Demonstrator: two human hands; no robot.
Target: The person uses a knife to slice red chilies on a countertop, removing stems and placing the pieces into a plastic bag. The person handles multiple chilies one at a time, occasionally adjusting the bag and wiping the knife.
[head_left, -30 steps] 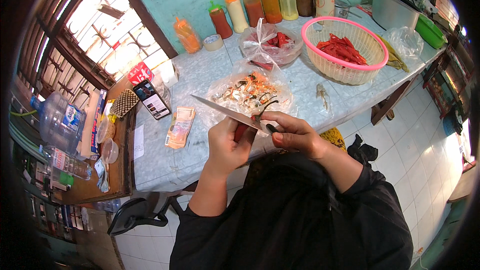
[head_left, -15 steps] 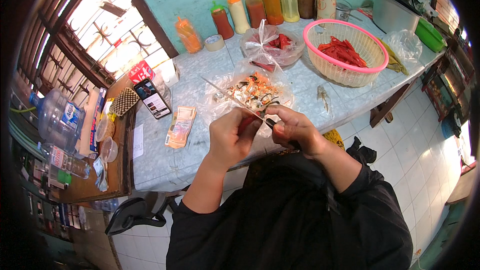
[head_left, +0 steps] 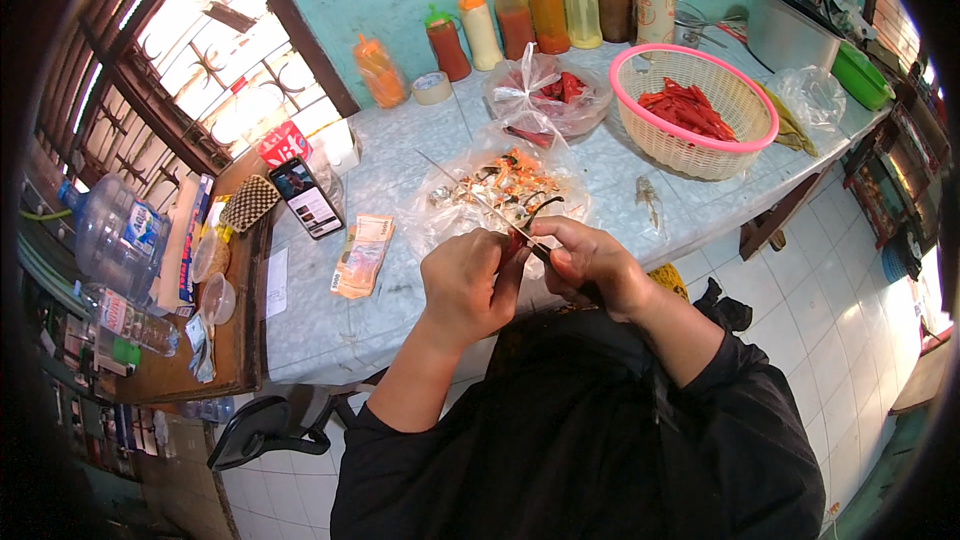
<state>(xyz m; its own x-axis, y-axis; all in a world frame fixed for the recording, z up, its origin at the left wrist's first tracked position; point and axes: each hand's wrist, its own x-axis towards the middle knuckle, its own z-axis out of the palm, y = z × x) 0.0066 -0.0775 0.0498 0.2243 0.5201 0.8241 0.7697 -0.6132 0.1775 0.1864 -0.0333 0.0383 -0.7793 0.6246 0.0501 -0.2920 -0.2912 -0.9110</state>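
My left hand (head_left: 462, 285) is closed around a red chili (head_left: 514, 245), most of which its fingers hide. A knife (head_left: 488, 207) with a dark handle is gripped in my right hand (head_left: 603, 268). Its thin blade points up and to the left, crossing the chili near the curled dark stem (head_left: 546, 204) by my right thumb. Just beyond both hands lies a spread clear plastic bag (head_left: 425, 225), with pale seeds, orange scraps and dark stems on it. Farther back, red chilies (head_left: 686, 112) fill the bottom of a pink-rimmed basket (head_left: 700, 146), and more show inside another plastic bag (head_left: 500, 92).
Several squeeze bottles (head_left: 514, 20) line the wall beside a tape roll (head_left: 431, 88). Banknotes (head_left: 362, 258) and a propped phone (head_left: 305, 197) are at the left. A large metal pot (head_left: 790, 30) and a green container (head_left: 862, 75) occupy the far right. A water jug (head_left: 125, 225) lies far left.
My right thumb and the knife have shifted slightly against the chili. The dark stem now stands out more above my right thumb.
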